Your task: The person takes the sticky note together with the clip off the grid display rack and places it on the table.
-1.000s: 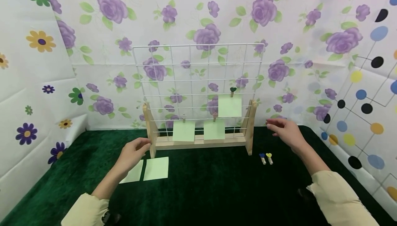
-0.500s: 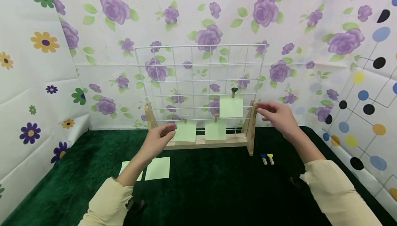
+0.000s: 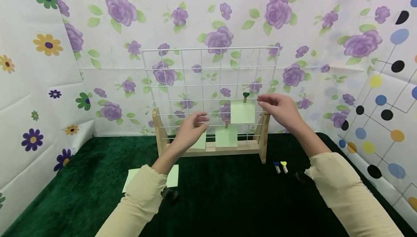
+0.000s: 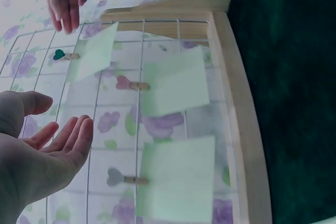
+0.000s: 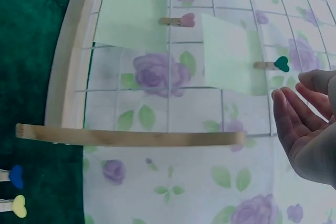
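Observation:
A white wire grid (image 3: 210,49) stands in a wooden base (image 3: 224,151). Three pale green paper notes hang on it from heart-topped clothespins. The highest note (image 3: 242,111) has a green-heart clothespin (image 5: 278,64); the middle note (image 3: 226,136) a pink one (image 4: 126,83). The left note (image 4: 176,179), with a grey-heart clothespin (image 4: 118,177), is partly covered by my left hand in the head view. My left hand (image 3: 190,130) is in front of the grid, fingers loosely bent around nothing. My right hand (image 3: 281,109), also holding nothing, has its fingertips close beside the highest note.
Two loose green notes lie at left on the dark green cloth (image 3: 228,193); my left sleeve (image 3: 140,193) overlaps both. Right of the base lie a blue-heart clothespin (image 3: 277,166) and a yellow-heart clothespin (image 3: 284,166). Flower-printed sheeting (image 3: 192,5) stands behind the grid.
My left hand has moved right and up from beside the base's left foot to the grid. My right hand has moved left and up towards the highest note.

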Tool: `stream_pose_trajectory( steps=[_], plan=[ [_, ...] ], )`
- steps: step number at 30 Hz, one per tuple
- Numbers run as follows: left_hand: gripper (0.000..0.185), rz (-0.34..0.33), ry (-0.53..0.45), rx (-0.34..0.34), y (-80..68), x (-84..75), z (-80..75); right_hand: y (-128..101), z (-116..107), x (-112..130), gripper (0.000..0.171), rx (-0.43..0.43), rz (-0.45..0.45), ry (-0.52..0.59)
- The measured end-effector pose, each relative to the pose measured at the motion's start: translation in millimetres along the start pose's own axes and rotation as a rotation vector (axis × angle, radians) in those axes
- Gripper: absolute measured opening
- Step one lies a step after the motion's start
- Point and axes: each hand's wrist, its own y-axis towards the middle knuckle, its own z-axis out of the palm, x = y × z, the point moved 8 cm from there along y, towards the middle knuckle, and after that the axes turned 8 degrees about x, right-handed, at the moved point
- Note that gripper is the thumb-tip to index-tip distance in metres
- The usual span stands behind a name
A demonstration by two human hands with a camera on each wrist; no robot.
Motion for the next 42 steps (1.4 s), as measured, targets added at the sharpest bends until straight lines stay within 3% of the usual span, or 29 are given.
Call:
stream_pose_trajectory(
  steps=[13,22,29,42],
  plan=[
    [0.044,-0.042,-0.085,0.009,40.4,-20.0,32.6,23,8,17,0.038,0.013,0.022,0.036],
    [0.046,-0.063,-0.159,-0.031,61.4,-25.5,48.7,33,19,24,0.040,0.072,0.026,0.028],
    [0.044,-0.087,-0.199,-0.056,68.0,-27.3,53.7,38,27,24,0.041,0.086,0.056,0.039],
    [0.028,-0.082,-0.171,-0.110,71.7,-27.0,52.6,44,28,25,0.037,0.056,0.025,-0.094]
  ],
)
